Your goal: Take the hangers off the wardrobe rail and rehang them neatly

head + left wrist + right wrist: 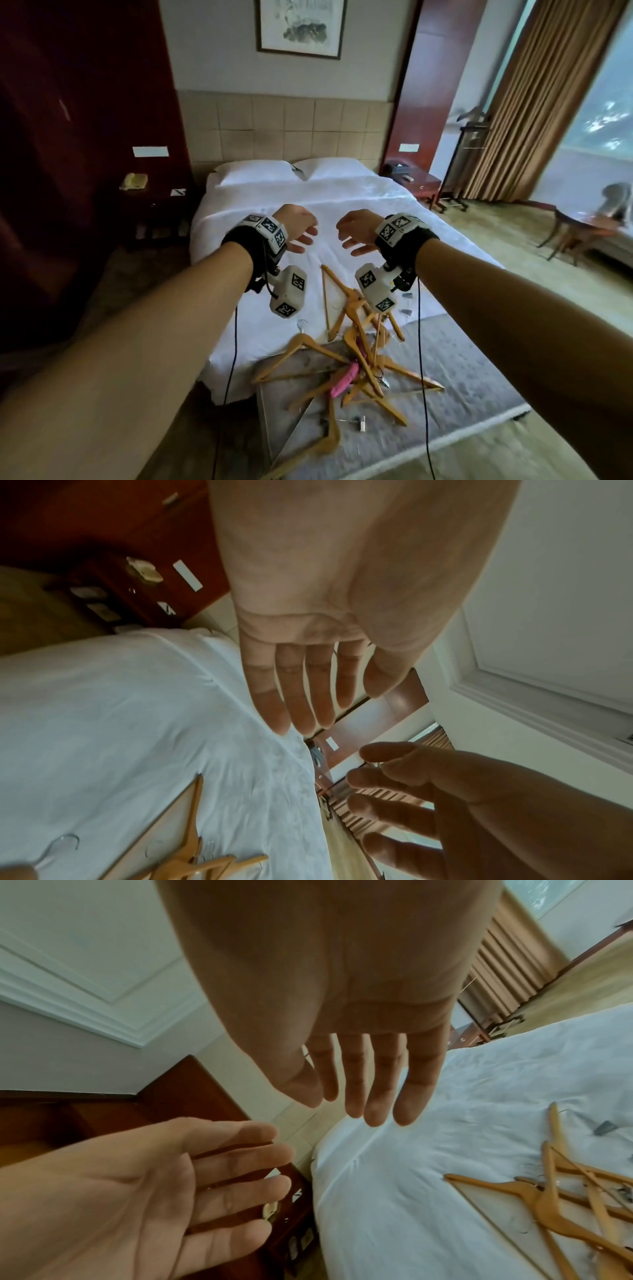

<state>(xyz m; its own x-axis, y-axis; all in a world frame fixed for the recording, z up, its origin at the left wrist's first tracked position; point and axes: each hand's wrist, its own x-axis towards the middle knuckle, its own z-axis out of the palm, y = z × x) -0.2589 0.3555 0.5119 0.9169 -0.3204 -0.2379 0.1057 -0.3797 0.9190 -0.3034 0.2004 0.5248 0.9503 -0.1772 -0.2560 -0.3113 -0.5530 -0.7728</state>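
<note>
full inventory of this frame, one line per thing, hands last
wooden hangers: a pile, count unclear, tan, foot of bed
pink hanger: one, in the pile
bed: one, white sheet
bed runner: one, grey, across the foot
pillows: two, white, at the headboard
framed picture: one, wall above the bed
telephone: one, cream, nightstand
curtain: brown, by the window
left hand: open, empty, above bed
right hand: open, empty, above bed
</note>
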